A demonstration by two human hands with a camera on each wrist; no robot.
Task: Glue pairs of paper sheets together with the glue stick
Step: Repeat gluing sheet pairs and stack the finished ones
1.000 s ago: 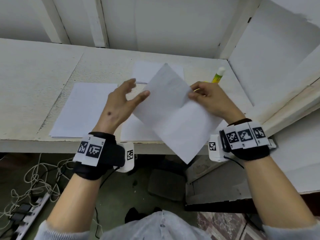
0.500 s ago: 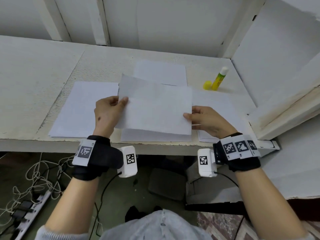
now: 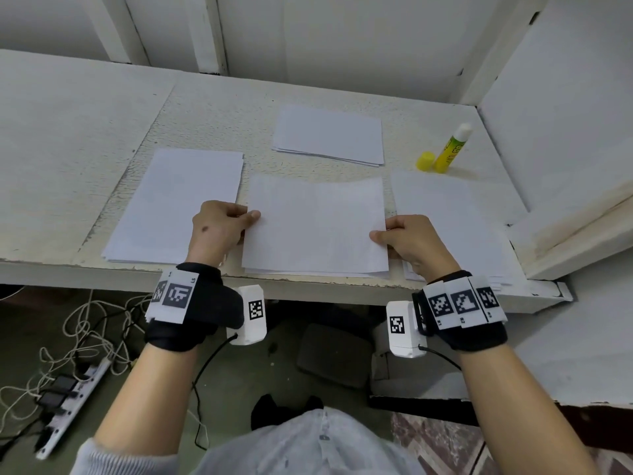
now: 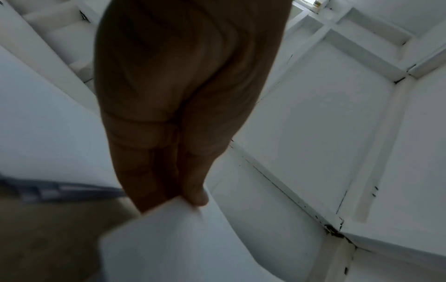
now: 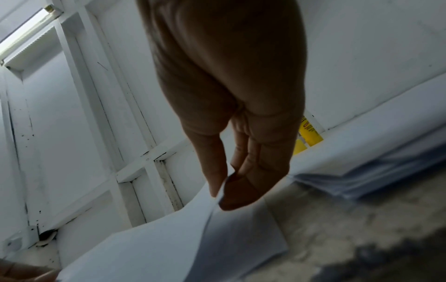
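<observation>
A white paper sheet (image 3: pixel 315 224) lies over another sheet at the table's front middle, its far edge slightly bowed up. My left hand (image 3: pixel 222 228) pinches its left edge, thumb on top; the left wrist view shows the sheet (image 4: pixel 183 246) caught between thumb and fingers. My right hand (image 3: pixel 407 241) pinches the right edge, and the paper (image 5: pixel 183 238) curves below the thumb and fingers in the right wrist view. The yellow glue stick (image 3: pixel 452 149) stands uncapped at the back right with its yellow cap (image 3: pixel 425 160) beside it.
A paper stack (image 3: pixel 178 207) lies at the left, another stack (image 3: pixel 452 221) at the right, and a third pile (image 3: pixel 329 135) at the back middle. White wall panels close the back and right. The table edge (image 3: pixel 102 272) runs in front; cables and a power strip (image 3: pixel 68 416) lie on the floor.
The sheet, held up tilted in the air a second ago, has been turned level and lowered onto the sheet at the front middle. Both hands came down with it, still gripping its side edges.
</observation>
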